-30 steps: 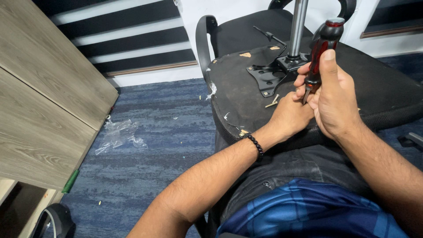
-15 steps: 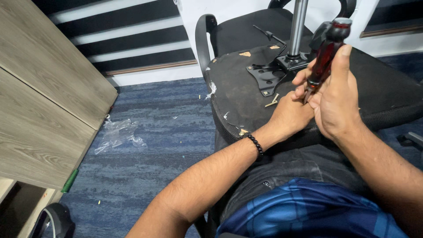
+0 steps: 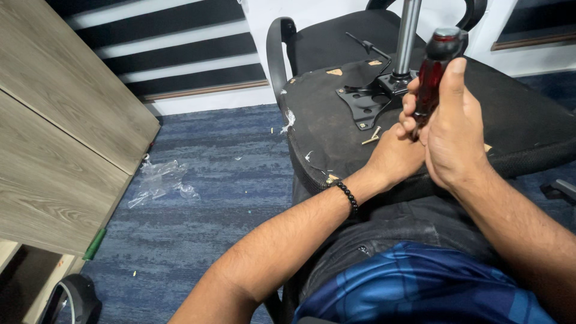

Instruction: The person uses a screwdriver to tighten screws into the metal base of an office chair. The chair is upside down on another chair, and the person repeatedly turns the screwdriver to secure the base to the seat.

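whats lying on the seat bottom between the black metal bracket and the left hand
In the head view, a pale loose screw lies on the black fabric between the metal bracket and the left hand; the right hand grips the red screwdriver.

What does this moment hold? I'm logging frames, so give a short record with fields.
right hand: grips red-and-black screwdriver handle, upright
left hand: at the screwdriver's lower end, resting on upturned black fabric chair seat
seat fittings: black metal mounting plate, silver gas-lift column
floor: blue carpet, crumpled clear plastic bag

both hands [image 3: 433,138] around a red-handled screwdriver [image 3: 433,72] over an upturned chair seat [image 3: 336,129]
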